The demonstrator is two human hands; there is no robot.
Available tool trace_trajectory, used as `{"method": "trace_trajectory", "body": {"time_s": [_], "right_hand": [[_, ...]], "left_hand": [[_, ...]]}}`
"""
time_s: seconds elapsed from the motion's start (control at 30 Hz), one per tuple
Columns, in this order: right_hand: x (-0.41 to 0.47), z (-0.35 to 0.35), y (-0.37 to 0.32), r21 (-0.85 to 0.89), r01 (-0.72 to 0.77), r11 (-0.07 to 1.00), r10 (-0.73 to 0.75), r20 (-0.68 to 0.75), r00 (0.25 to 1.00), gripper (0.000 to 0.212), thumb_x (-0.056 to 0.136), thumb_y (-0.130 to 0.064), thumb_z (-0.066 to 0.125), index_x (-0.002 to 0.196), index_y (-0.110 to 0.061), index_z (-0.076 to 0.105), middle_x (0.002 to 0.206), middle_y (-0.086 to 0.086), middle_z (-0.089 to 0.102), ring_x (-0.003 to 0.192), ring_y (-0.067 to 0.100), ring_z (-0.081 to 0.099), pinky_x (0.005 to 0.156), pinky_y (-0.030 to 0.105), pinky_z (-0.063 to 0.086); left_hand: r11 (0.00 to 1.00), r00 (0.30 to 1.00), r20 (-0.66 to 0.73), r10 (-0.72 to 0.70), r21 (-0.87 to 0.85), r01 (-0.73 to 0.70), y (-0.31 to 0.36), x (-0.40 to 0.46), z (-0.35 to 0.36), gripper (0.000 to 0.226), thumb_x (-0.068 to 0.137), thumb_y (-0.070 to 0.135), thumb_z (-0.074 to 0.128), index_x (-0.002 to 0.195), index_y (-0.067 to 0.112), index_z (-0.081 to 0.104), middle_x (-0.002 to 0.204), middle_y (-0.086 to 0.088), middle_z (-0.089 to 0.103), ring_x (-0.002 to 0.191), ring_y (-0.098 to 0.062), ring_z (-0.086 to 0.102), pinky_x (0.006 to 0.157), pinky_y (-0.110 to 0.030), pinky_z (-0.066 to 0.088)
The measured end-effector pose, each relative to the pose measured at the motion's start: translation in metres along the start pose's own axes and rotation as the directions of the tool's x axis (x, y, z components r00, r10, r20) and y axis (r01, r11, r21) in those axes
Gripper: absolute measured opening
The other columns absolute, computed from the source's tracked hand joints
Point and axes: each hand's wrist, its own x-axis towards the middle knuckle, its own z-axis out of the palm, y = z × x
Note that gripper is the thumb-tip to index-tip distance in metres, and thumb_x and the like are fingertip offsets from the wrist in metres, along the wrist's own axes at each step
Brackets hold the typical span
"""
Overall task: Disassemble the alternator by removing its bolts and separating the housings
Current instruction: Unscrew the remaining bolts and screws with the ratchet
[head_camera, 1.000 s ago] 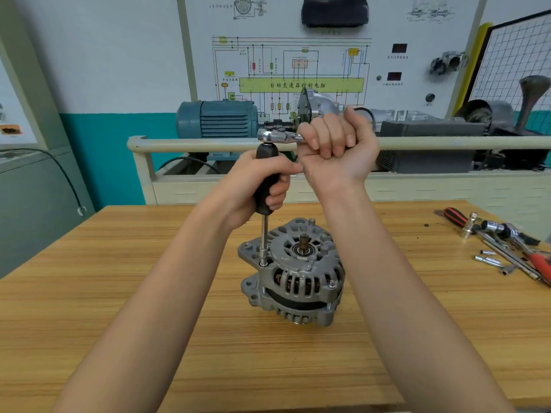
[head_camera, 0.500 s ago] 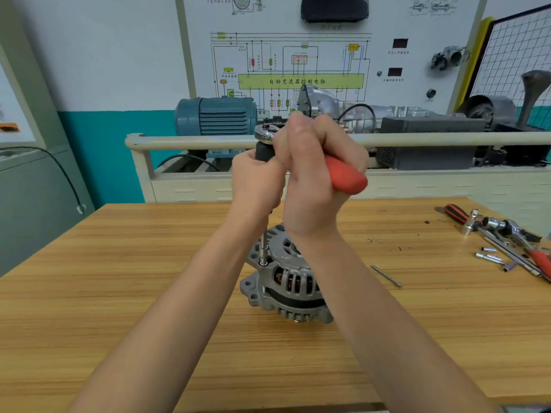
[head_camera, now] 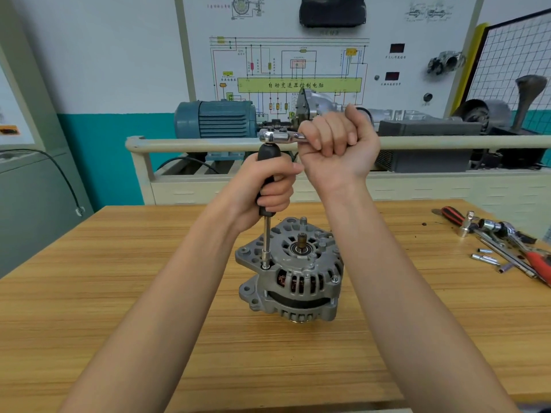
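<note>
My left hand (head_camera: pixel 265 186) grips the black driver handle (head_camera: pixel 267 162) — its socket sits on a bolt (head_camera: pixel 265 266) of the alternator (head_camera: pixel 293 269) standing on the desk (head_camera: pixel 119 293); my right hand (head_camera: pixel 337 144) clenches the ratchet (head_camera: pixel 280 136).

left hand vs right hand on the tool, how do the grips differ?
The left hand wraps the upright black driver handle above the alternator; the right hand fists the ratchet handle, which lies level. The left hand sits lower, the right hand higher. Both are closed on tool parts.
</note>
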Motion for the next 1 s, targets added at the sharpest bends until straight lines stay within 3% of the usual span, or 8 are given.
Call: {"method": "trace_trajectory", "body": {"time_s": [0.07, 0.2, 0.37, 0.43, 0.57, 0.73, 0.87, 1.0], "right_hand": [[-0.006, 0.003, 0.002, -0.075, 0.062, 0.995, -0.059, 0.039, 0.997, 0.047, 0.081, -0.013, 0.04, 0.035, -0.016, 0.034, 0.031, -0.003, 0.024, 0.031, 0.012, 0.017, 0.04, 0.021, 0.023], [-0.023, 0.007, 0.015, -0.336, 0.282, 0.899, -0.203, 0.252, 0.946, 0.051, 0.088, -0.007, 0.038, 0.038, -0.018, 0.035, 0.035, -0.005, 0.028, 0.039, 0.012, 0.016, 0.047, 0.027, 0.026], [-0.04, 0.01, 0.039, -0.546, 0.616, 0.568, -0.392, 0.479, 0.786, 0.036, 0.082, -0.003, 0.048, 0.053, -0.024, 0.042, 0.046, -0.006, 0.034, 0.044, 0.013, 0.028, 0.05, 0.036, 0.022], [-0.042, 0.01, 0.043, -0.574, 0.665, 0.478, -0.406, 0.527, 0.747, 0.032, 0.081, -0.01, 0.05, 0.054, -0.025, 0.043, 0.048, -0.007, 0.034, 0.046, 0.014, 0.029, 0.05, 0.037, 0.022], [-0.028, 0.011, 0.024, -0.463, 0.463, 0.756, -0.265, 0.431, 0.863, 0.047, 0.084, -0.004, 0.041, 0.04, -0.022, 0.035, 0.036, -0.006, 0.029, 0.037, 0.01, 0.023, 0.046, 0.029, 0.022], [-0.004, 0.001, -0.001, -0.064, 0.0, 0.998, 0.003, 0.037, 0.999, 0.048, 0.083, -0.013, 0.04, 0.035, -0.015, 0.034, 0.032, -0.003, 0.024, 0.041, 0.013, 0.007, 0.041, 0.021, 0.024], [-0.002, -0.002, -0.002, 0.016, 0.014, 1.0, -0.014, -0.015, 1.0, 0.046, 0.081, -0.012, 0.041, 0.036, -0.015, 0.034, 0.032, -0.002, 0.023, 0.031, 0.012, 0.015, 0.039, 0.02, 0.024], [-0.018, 0.003, 0.001, -0.178, 0.154, 0.972, -0.131, 0.136, 0.982, 0.052, 0.088, -0.011, 0.036, 0.036, -0.017, 0.036, 0.033, -0.004, 0.026, 0.034, 0.011, 0.02, 0.042, 0.024, 0.027]], "left_hand": [[1.0, 0.999, -0.047, -0.013, 0.014, 0.014, -0.001, 0.001, 0.0, 0.042, 0.08, 0.009, 0.053, 0.046, 0.021, 0.033, 0.035, 0.008, 0.022, 0.027, -0.005, 0.015, 0.035, -0.015, 0.013], [0.986, 0.922, -0.371, 0.114, 0.156, -0.059, -0.006, 0.003, 0.012, 0.047, 0.086, 0.0, 0.051, 0.05, 0.021, 0.028, 0.038, 0.007, 0.021, 0.032, -0.009, 0.013, 0.037, -0.015, 0.015], [0.947, 0.726, -0.626, 0.285, 0.302, -0.112, -0.013, 0.008, 0.021, 0.04, 0.084, 0.005, 0.059, 0.058, 0.018, 0.031, 0.052, 0.0, 0.028, 0.048, -0.014, 0.022, 0.042, -0.02, 0.019], [0.94, 0.727, -0.616, 0.302, 0.317, -0.122, -0.014, 0.007, 0.021, 0.041, 0.084, 0.005, 0.06, 0.057, 0.018, 0.032, 0.052, 0.001, 0.029, 0.048, -0.013, 0.024, 0.042, -0.02, 0.021], [0.972, 0.867, -0.459, 0.197, 0.206, -0.111, -0.009, 0.002, 0.015, 0.043, 0.083, -0.001, 0.057, 0.057, 0.019, 0.03, 0.039, 0.008, 0.026, 0.034, -0.01, 0.019, 0.038, -0.016, 0.018], [0.992, 0.997, -0.083, 0.008, 0.129, 0.003, 0.001, -0.004, -0.003, 0.031, 0.077, 0.018, 0.058, 0.05, 0.017, 0.043, 0.042, 0.003, 0.031, 0.035, -0.011, 0.025, 0.04, -0.02, 0.026], [0.999, 0.998, 0.03, -0.047, 0.001, 0.047, -0.002, 0.0, 0.001, 0.04, 0.08, 0.017, 0.052, 0.044, 0.02, 0.036, 0.035, 0.007, 0.024, 0.028, -0.006, 0.019, 0.035, -0.018, 0.017], [0.997, 0.991, -0.129, 0.023, 0.075, -0.013, -0.007, 0.001, 0.006, 0.047, 0.084, 0.011, 0.05, 0.044, 0.023, 0.028, 0.035, 0.007, 0.019, 0.029, -0.007, 0.013, 0.036, -0.014, 0.013]]}}
